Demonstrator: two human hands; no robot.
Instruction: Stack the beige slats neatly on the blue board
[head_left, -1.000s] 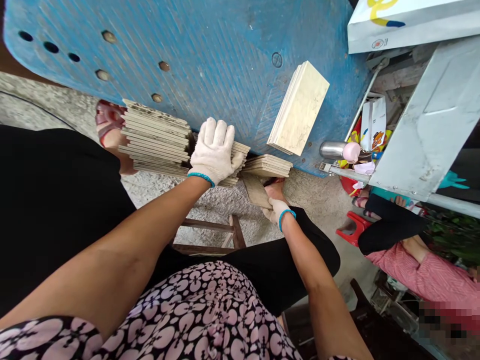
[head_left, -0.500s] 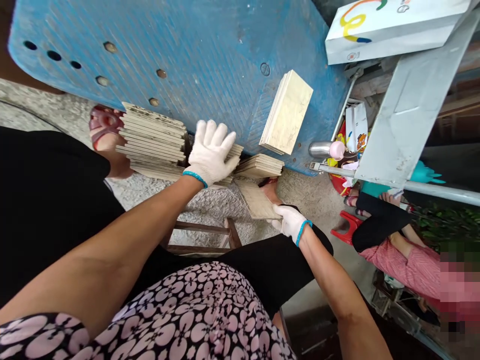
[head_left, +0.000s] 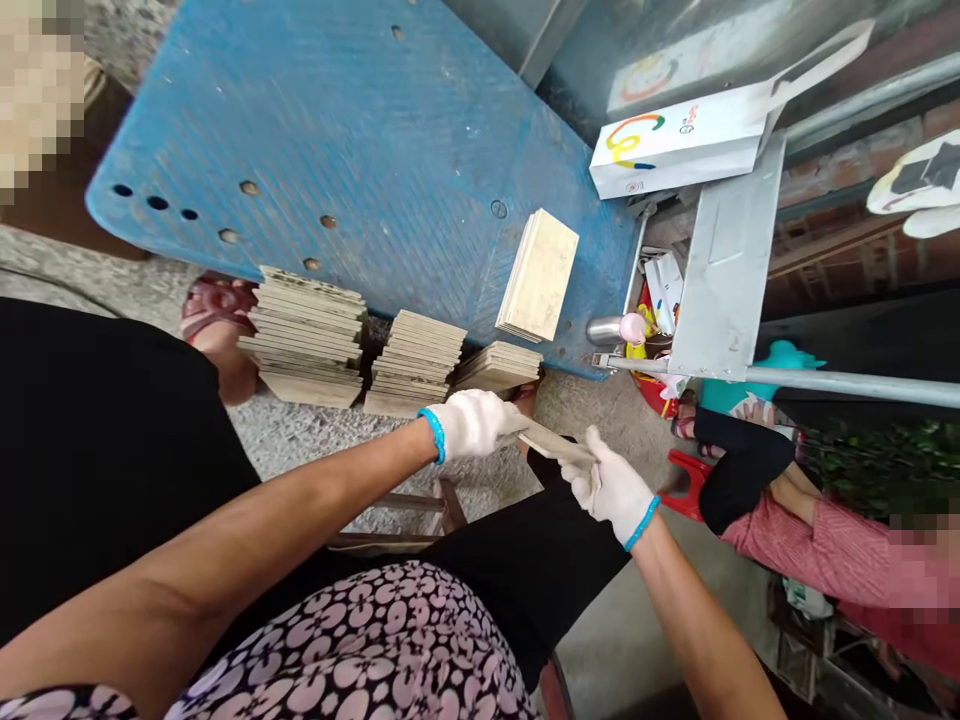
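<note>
Both gloved hands, left [head_left: 474, 424] and right [head_left: 609, 484], grip one thin tile [head_left: 551, 442]

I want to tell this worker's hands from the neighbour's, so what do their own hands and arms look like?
Both the left hand and the right hand wear white knitted gloves, each edged with a bright blue cuff at the wrist. The forearms are bare: no sleeves or markings show.
</note>
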